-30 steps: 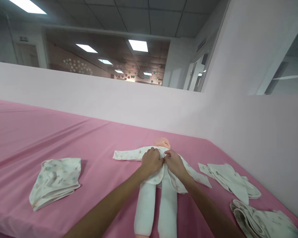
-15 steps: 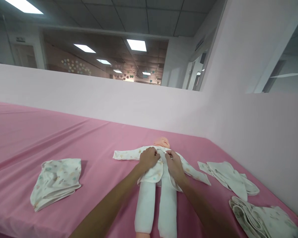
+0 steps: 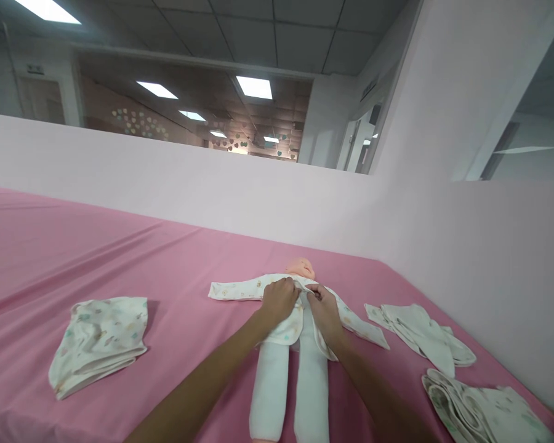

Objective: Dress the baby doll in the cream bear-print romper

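Note:
A doll (image 3: 301, 267) lies on its back on the pink sheet, its head toward the wall. It has on a white patterned jacket (image 3: 242, 289) with the sleeves spread, and white trousers (image 3: 268, 391). My left hand (image 3: 281, 299) is closed on the jacket's front edge at the upper chest. Close beside it on the right, my right hand (image 3: 324, 311) pinches the other front edge between thumb and fingers. Under my hands the jacket's lower front hangs apart over the trousers.
A folded patterned cloth (image 3: 102, 341) lies at the left on the pink sheet (image 3: 184, 264). At the right are a white folded garment (image 3: 422, 332) and a patterned folded cloth (image 3: 489, 406). A white wall (image 3: 258, 194) with windows rises behind and to the right.
My hands have come slightly closer together at the doll's chest, drawing the jacket's front edges nearer each other. The view has shifted a little.

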Available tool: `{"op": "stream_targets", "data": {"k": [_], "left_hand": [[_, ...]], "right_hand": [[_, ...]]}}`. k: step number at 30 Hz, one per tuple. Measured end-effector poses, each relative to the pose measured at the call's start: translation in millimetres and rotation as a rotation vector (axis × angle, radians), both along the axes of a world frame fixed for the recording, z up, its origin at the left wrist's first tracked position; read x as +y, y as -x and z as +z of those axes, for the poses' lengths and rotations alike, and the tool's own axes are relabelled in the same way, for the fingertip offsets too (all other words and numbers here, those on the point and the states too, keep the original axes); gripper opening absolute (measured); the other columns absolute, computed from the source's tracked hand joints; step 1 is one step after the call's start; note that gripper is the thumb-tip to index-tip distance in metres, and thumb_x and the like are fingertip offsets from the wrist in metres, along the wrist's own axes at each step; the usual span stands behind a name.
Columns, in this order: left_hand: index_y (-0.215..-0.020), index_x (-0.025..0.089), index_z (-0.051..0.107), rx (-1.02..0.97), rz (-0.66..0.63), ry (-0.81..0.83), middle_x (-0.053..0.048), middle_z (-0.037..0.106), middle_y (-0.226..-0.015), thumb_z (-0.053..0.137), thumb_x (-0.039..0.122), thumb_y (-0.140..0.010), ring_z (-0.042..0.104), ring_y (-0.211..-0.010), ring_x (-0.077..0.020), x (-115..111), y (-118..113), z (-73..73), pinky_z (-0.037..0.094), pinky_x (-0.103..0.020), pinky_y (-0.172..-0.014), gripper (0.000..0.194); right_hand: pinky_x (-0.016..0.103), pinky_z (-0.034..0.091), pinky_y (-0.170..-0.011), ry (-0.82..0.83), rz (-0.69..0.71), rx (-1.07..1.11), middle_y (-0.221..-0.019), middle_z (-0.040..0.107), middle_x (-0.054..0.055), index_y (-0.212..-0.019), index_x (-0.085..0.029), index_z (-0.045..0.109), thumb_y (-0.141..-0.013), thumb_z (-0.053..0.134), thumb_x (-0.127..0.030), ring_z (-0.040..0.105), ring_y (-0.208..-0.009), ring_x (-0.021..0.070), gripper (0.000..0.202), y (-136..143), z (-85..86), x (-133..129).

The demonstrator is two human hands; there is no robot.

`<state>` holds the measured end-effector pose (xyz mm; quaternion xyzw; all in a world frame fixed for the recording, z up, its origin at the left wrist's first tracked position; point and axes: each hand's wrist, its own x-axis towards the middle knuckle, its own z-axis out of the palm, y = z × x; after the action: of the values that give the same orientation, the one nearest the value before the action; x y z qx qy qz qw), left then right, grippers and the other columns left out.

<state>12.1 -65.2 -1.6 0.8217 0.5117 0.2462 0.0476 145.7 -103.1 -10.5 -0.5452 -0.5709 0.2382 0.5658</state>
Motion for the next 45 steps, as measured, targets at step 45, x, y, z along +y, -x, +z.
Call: {"op": "stream_targets", "data": {"k": [45], "left_hand": [[-0.087,0.019,0.058,-0.083,-0.097,-0.272,-0.004,0.064,-0.091,0.04,0.024,-0.096,0.057,-0.084,-0.0183,-6,6,-17.0,0.031,-0.031,-0.066,0.02]], "right_hand": [[0.03,0.046,-0.077,-0.071,-0.026,-0.008,-0.095,0.072,0.004,-0.097,-0.019,0.071,-0.083,0.054,-0.033,0.062,-0.085,0.0195,0.026,14,1.4,-14]]}}
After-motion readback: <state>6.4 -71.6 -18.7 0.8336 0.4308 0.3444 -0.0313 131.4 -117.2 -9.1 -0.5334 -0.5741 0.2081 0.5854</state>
